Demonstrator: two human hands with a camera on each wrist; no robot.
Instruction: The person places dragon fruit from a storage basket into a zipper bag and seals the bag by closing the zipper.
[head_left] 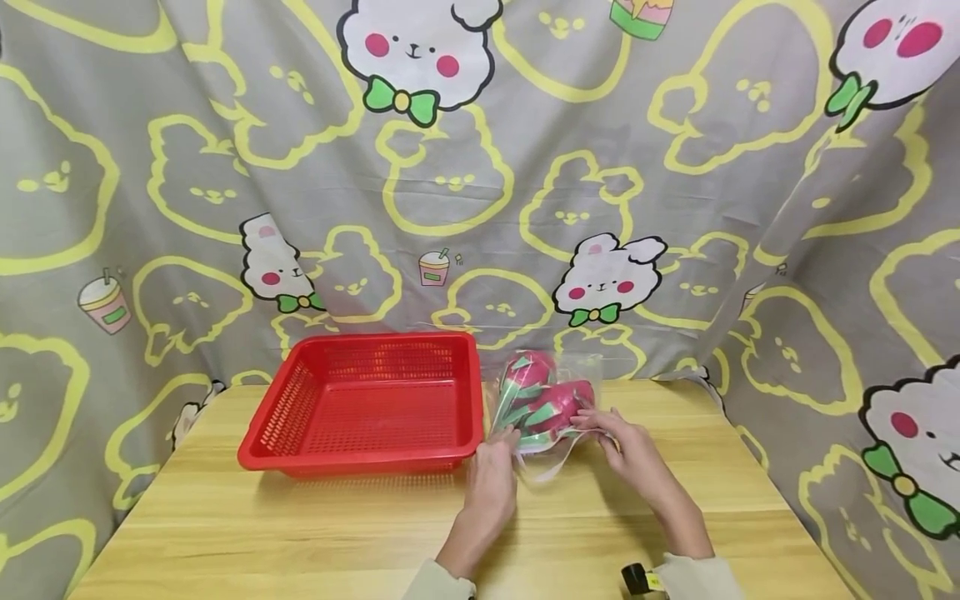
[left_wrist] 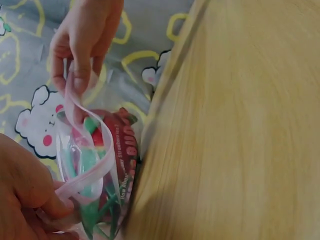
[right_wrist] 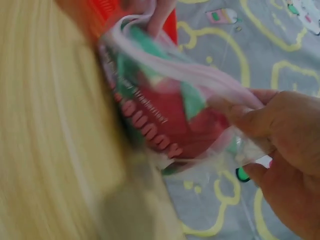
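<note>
A clear zip bag (head_left: 543, 462) with a pale pink closure strip (left_wrist: 107, 160) lies on the table, right of the basket. Inside are red-and-green fruits that look like dragon fruits (head_left: 558, 408). My left hand (head_left: 492, 475) pinches the near left edge of the bag's mouth. On the opposite side, my right hand (head_left: 630, 450) grips the other edge between thumb and fingers. The strip bows apart between the hands, so the mouth gapes. Printed lettering (right_wrist: 150, 130) shows on the bag's side in both wrist views.
A red plastic basket (head_left: 360, 462) with perforated walls stands to the left, near my left hand. The wooden table (head_left: 225, 533) runs back to a grey patterned curtain (head_left: 465, 292). A small black object (head_left: 636, 578) is by my right sleeve.
</note>
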